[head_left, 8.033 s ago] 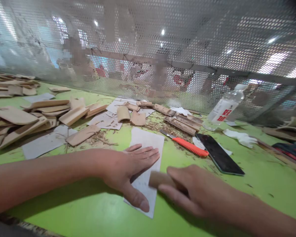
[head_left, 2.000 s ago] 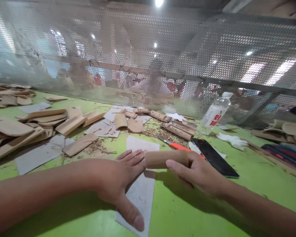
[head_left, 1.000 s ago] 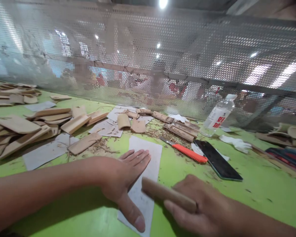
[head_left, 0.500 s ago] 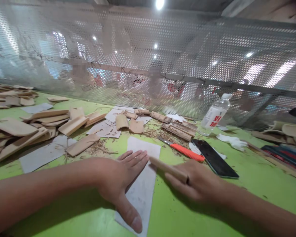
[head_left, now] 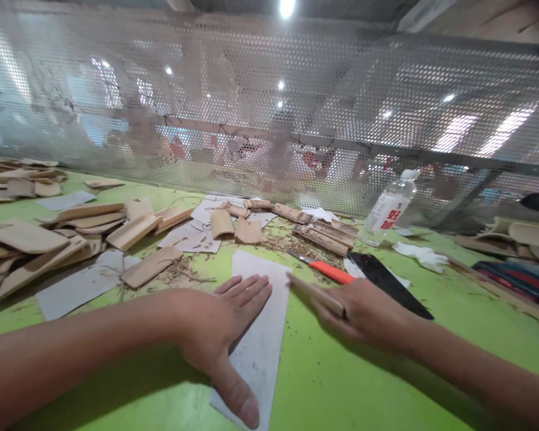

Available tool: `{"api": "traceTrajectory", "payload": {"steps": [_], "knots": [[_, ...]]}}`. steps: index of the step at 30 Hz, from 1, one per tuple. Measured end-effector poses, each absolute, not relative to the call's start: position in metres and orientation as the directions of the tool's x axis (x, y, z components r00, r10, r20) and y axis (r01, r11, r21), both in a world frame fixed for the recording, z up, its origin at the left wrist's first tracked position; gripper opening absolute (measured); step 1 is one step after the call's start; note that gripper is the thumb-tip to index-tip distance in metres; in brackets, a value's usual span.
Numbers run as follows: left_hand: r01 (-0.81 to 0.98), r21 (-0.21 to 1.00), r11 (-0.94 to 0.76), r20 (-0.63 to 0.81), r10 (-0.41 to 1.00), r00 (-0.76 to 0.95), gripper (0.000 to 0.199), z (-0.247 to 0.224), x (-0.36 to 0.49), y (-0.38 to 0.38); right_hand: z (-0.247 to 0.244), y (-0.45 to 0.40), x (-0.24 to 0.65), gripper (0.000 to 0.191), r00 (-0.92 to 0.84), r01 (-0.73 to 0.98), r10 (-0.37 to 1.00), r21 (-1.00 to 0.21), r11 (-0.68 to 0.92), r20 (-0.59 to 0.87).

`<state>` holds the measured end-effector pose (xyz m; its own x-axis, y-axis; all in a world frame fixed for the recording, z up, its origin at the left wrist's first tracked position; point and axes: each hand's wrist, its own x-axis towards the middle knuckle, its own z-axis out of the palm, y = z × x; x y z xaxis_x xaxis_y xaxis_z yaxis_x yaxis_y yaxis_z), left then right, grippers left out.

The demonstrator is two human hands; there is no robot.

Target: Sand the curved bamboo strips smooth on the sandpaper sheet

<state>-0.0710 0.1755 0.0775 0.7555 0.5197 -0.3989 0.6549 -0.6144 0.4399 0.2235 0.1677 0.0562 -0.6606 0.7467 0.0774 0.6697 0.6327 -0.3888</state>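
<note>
My left hand lies spread flat on a long white sheet of paper, thumb stretched toward the near end. My right hand is closed around a piece of bamboo, held on edge with its tip by the sheet's right side. Just beyond that hand lies a utility knife with an orange handle and its blade out. A dark phone rests to the right of the knife, partly behind my right hand.
Curved bamboo pieces are heaped at the left. Shavings and split bamboo lie mid-table. A plastic bottle, a white glove and a dark blue power tool stand or lie at right. A perforated metal screen borders the back.
My right hand has moved right and slightly away from me with the bamboo piece, now covering part of the knife handle. My left hand stays flat on the paper.
</note>
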Motion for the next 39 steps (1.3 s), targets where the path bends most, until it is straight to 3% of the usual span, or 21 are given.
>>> {"api": "traceTrajectory", "payload": {"steps": [2, 4, 7, 10, 13, 39], "knots": [[0.66, 0.445, -0.605, -0.41, 0.517, 0.751, 0.147, 0.08, -0.071, 0.175, 0.057, 0.174, 0.228, 0.04, -0.524, 0.732, 0.843, -0.441, 0.519, 0.123], [0.678, 0.439, -0.589, -0.44, 0.517, 0.734, 0.147, 0.082, -0.07, 0.174, 0.057, 0.173, 0.226, 0.047, -0.396, 0.687, 0.911, -0.621, 0.377, 0.114], [0.699, 0.426, -0.575, -0.462, 0.526, 0.714, 0.148, 0.083, -0.07, 0.173, 0.054, 0.165, 0.216, 0.054, -0.421, 0.332, 0.898, -0.943, 0.024, -0.125], [0.69, 0.426, -0.585, -0.451, 0.524, 0.722, 0.147, 0.082, -0.07, 0.174, 0.049, 0.166, 0.208, 0.053, -0.532, -0.021, 0.787, -0.924, -0.381, -0.312], [0.688, 0.418, -0.592, -0.457, 0.518, 0.723, 0.147, 0.082, -0.069, 0.174, 0.043, 0.175, 0.209, 0.054, -0.548, -0.15, 0.742, -0.827, -0.541, -0.386], [0.704, 0.407, -0.582, -0.474, 0.524, 0.708, 0.147, 0.084, -0.065, 0.172, 0.043, 0.175, 0.213, 0.058, -0.537, -0.218, 0.727, -0.763, -0.609, -0.427]]}}
